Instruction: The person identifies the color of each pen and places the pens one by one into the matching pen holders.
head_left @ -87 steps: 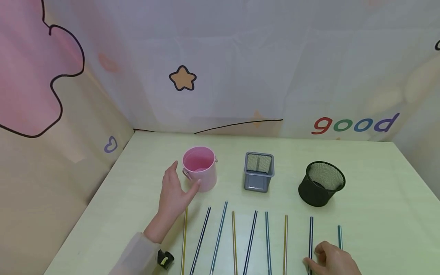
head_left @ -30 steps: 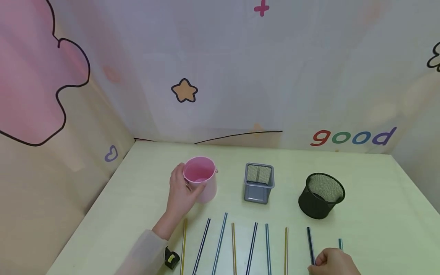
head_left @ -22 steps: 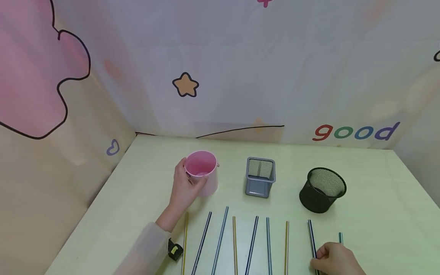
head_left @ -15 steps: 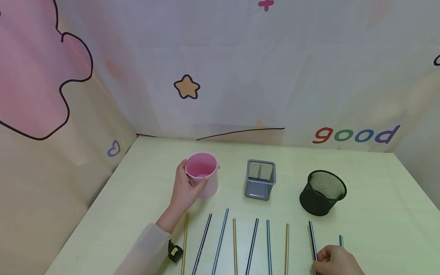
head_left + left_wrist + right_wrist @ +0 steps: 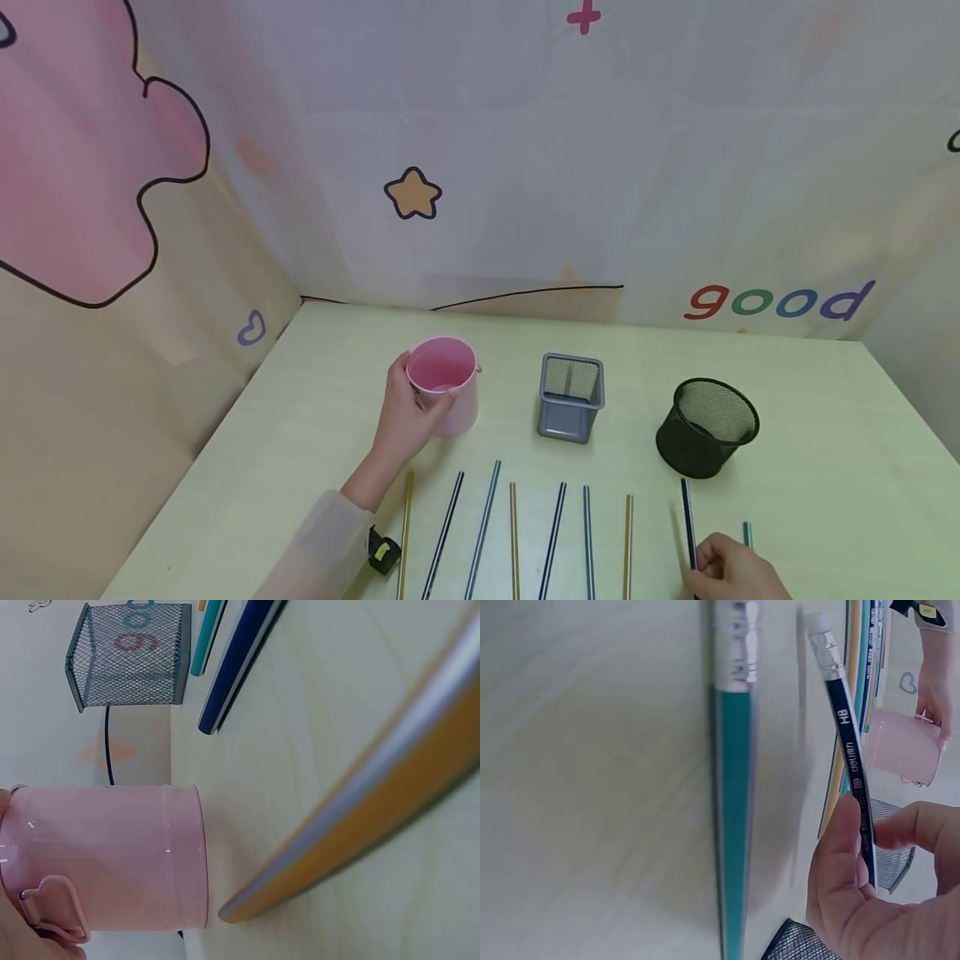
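Observation:
My left hand [image 5: 405, 417] grips the near left side of a pink bucket [image 5: 459, 408], thumb in front and fingers round the rim. The bucket stands upright on the table; its wire handle [image 5: 64, 900] shows in the left wrist view. At the lower right, my right hand [image 5: 738, 571] pinches a dark blue pencil [image 5: 688, 521] between thumb and fingers. The right wrist view shows its white eraser end and "HB" print, with the pencil's shadow apart from it on the table. Beside that hand lies a teal pencil [image 5: 735, 787], partly hidden in the head view.
A grey square mesh holder [image 5: 567, 421] stands in the middle, a black round mesh holder [image 5: 690, 450] to its right. Several yellow, dark blue and teal pencils lie in a row, including a yellow pencil [image 5: 627, 542]. A printed cloth [image 5: 510, 167] hangs behind the table.
My left hand has moved from beside the pink bucket to grip it. My right hand has taken the dark blue pencil, which has tilted and risen off the table. The camera view has shifted slightly.

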Demonstrator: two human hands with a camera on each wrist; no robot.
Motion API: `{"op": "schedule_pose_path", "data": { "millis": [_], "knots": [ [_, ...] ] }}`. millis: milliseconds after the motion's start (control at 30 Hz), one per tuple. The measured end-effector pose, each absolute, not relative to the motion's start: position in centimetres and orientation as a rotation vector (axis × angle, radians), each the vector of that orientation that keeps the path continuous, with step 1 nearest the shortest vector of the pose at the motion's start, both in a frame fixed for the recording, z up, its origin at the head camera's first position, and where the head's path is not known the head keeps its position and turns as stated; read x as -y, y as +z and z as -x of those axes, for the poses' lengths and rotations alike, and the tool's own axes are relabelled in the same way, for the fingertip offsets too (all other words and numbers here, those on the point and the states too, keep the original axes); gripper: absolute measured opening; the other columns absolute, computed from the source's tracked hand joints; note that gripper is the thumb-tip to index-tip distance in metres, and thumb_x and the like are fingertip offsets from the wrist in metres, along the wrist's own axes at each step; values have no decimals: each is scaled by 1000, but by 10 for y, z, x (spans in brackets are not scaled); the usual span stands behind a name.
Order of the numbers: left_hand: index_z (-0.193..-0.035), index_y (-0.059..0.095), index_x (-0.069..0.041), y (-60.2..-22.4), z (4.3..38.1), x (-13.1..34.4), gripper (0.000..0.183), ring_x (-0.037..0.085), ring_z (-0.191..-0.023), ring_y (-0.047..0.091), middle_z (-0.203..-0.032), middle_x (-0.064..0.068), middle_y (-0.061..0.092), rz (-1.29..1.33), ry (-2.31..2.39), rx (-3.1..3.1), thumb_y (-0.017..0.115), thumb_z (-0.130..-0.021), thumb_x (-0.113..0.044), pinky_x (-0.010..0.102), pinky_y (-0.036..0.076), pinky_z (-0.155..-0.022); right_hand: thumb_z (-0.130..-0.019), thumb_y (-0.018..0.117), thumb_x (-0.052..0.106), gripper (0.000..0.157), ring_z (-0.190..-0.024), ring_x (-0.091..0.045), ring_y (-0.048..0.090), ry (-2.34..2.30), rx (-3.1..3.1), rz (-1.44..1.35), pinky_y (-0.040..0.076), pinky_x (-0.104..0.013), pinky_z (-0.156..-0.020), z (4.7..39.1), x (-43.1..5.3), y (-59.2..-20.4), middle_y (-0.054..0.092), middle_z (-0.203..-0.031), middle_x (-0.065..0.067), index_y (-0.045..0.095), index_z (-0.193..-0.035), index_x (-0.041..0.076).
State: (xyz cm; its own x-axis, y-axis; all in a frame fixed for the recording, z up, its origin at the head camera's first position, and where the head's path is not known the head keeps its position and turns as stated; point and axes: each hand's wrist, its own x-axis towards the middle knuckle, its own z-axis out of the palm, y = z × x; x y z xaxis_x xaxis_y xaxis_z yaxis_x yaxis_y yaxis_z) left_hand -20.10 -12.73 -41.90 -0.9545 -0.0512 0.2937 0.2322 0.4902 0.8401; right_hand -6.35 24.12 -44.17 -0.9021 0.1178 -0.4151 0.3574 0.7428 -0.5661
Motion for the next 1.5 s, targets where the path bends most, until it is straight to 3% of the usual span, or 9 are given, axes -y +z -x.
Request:
{"op": "schedule_pose_path", "data": {
  "millis": [200, 467, 667, 933, 1500],
  "knots": [
    [-143, 22, 4, -416, 200, 129, 85, 38, -125, 44, -137, 22, 39, 142, -1431, 2468, 74, -81, -22, 51, 43, -100, -78, 63, 12, 15, -63, -15, 46, -985, -2616, -345, 36, -25, -56, 64, -238, -436, 50, -67, 0, 52, -81, 3],
    [-143, 24, 0, -416, 201, 129, 83, 37, -125, 46, -137, 20, 41, 144, -1466, 2483, 74, -81, -21, 50, 45, -99, -76, 61, 8, 27, -59, -12, 51, -1092, -2650, -313, 40, -23, -57, 61, -233, -424, 57, -66, 2, 52, -101, 0],
    [-143, 24, 0, -418, 201, 127, 83, 35, -125, 46, -136, 19, 41, 132, -1469, 2478, 75, -81, -20, 48, 45, -100, -78, 60, 7, 27, -60, -12, 52, -1107, -2661, -315, 42, -22, -57, 60, -229, -418, 57, -70, 1, 49, -101, -2],
    [-141, 25, 3, -416, 202, 126, 82, 37, -125, 46, -136, 22, 41, 129, -1473, 2456, 74, -80, -20, 50, 43, -101, -87, 54, 2, 28, -64, -11, 60, -1343, -2566, -302, 55, -26, -61, 61, -238, -390, 60, -80, -6, 40, -109, -7],
    [-143, 23, 3, -415, 200, 126, 83, 37, -124, 46, -137, 22, 40, 143, -1522, 2435, 74, -80, -17, 49, 45, -100, -95, 47, 0, 16, -65, -16, 63, -1496, -2543, -257, 57, -30, -64, 62, -239, -371, 63, -83, -10, 41, -108, -7]
  ]
}}
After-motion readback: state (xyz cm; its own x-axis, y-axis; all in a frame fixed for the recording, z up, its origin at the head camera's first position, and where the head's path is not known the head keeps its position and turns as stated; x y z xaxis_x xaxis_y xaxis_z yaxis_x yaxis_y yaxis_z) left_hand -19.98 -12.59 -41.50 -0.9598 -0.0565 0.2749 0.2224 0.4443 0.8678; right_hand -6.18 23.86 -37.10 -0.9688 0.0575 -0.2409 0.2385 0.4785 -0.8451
